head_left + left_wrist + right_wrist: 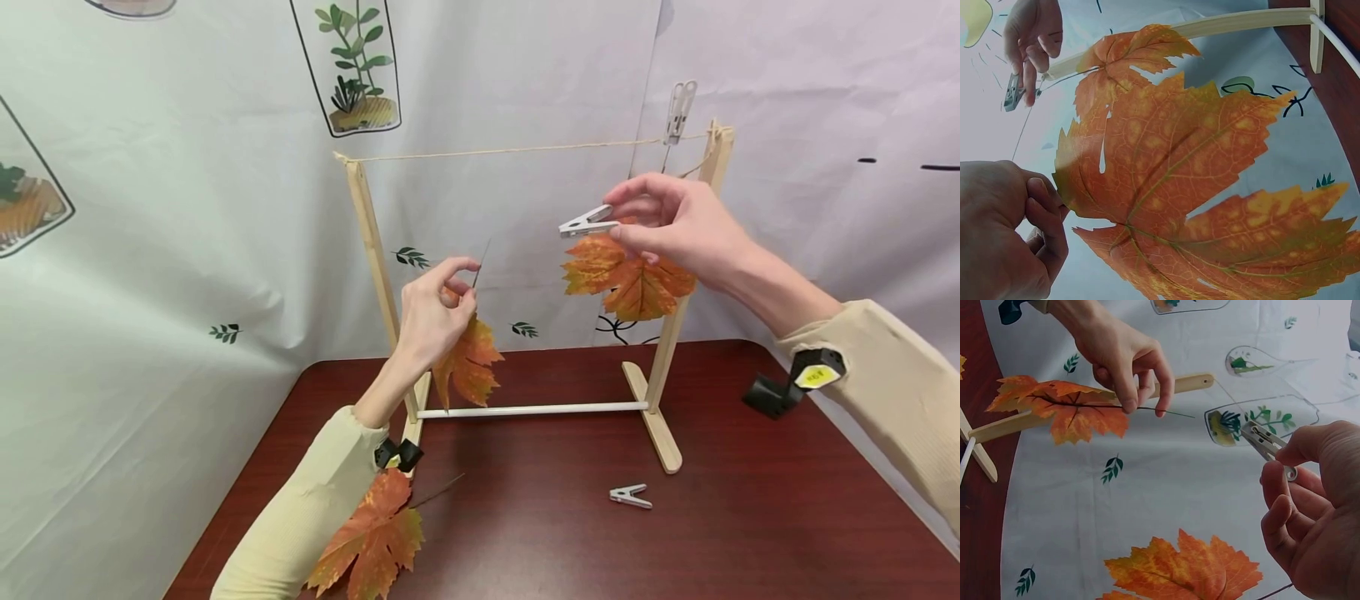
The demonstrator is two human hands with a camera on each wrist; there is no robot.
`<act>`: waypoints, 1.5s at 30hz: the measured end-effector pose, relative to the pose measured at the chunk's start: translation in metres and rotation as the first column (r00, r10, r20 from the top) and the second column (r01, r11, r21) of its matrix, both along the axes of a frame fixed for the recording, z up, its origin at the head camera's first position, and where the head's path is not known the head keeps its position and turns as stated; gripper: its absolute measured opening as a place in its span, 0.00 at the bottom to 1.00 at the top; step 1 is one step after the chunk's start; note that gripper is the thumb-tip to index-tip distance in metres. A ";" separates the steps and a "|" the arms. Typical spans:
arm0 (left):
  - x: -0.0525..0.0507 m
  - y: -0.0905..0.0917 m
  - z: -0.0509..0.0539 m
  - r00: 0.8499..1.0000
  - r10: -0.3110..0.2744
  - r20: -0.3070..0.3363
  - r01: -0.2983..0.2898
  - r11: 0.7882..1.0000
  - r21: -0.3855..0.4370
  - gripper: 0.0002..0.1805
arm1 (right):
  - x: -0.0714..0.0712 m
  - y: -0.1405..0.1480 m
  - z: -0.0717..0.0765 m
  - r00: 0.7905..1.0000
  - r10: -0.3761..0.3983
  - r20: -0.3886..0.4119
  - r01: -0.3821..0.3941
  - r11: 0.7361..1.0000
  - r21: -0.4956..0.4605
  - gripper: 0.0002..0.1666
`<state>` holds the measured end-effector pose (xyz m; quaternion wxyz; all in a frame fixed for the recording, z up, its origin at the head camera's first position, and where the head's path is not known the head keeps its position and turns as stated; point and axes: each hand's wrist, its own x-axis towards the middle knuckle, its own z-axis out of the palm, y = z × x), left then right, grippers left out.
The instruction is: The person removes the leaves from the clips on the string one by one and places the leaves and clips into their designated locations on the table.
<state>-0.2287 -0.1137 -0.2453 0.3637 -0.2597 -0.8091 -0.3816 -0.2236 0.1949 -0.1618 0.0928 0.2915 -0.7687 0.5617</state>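
My left hand (pixel 437 312) pinches an orange artificial maple leaf (pixel 471 364) by its thin stem, and the blade hangs below the fingers. In the left wrist view this leaf fills much of the picture. Between thumb and fingertips, my right hand (pixel 678 223) holds a pale clothespin (pixel 587 223), its jaw end pointing left. Behind that hand hangs a second maple leaf (pixel 630 287), partly hidden; its stem runs up to another clothespin (pixel 679 112) on the twine (pixel 510 151). Both hands are below the twine.
A wooden frame (pixel 372 250) with a white crossbar (pixel 532 410) stands on the dark red table (pixel 540 533). One loose clothespin (pixel 631 497) lies at the front right. Another maple leaf (pixel 375 537) lies at the front left, partly behind the left sleeve. A printed white cloth (pixel 225 167) hangs behind.
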 end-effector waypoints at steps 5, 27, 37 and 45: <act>0.002 -0.002 -0.002 1.000 0.001 0.008 -0.001 1.000 -0.016 0.17 | 0.001 0.003 -0.003 1.000 -0.012 -0.004 0.012 1.000 0.018 0.16; 0.007 -0.011 -0.006 1.000 0.009 0.025 -0.007 0.995 -0.097 0.18 | 0.009 0.013 -0.017 0.999 0.009 0.051 -0.010 1.000 0.016 0.17; 0.010 -0.017 -0.009 1.000 0.007 0.029 -0.003 0.988 -0.155 0.18 | 0.014 0.022 -0.026 0.998 0.003 0.067 -0.004 1.000 0.012 0.16; 0.013 -0.021 -0.013 1.000 0.020 0.016 -0.017 0.982 -0.186 0.18 | 0.016 0.030 -0.035 0.998 0.012 0.065 -0.013 1.000 0.019 0.16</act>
